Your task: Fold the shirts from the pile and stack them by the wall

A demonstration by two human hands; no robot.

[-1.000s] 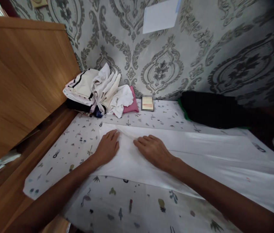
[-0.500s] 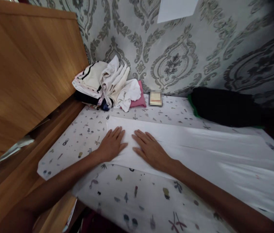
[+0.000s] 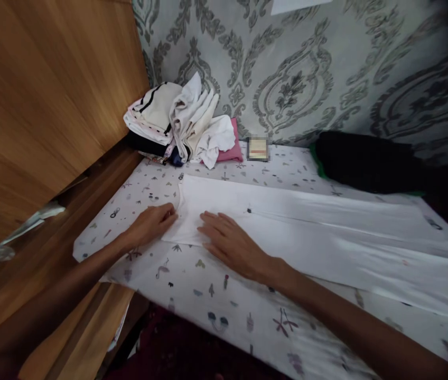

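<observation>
A long white garment (image 3: 287, 221) lies flattened and stretched lengthwise across the patterned sheet, with a small dark mark on its upper side. At its left end, my left hand (image 3: 148, 226) has its fingers curled and pinched on the garment's edge. My right hand (image 3: 234, 245) rests palm down on the cloth just to the right, fingers stretched out flat. The garment's far right end runs into the blurred side of the view.
A heap of folded clothes (image 3: 180, 124) sits at the back left by a wooden cabinet (image 3: 65, 79). Along the patterned wall (image 3: 287, 89) are a small blurred box (image 3: 258, 149) and a black folded cloth (image 3: 366, 163) with green edging. The patterned sheet (image 3: 208, 264) ends at the front.
My left hand has slid left off the flat cloth to its edge, and its fingers have curled. My right hand stays flat, shifted slightly left on the garment. The camera view has tilted down a little.
</observation>
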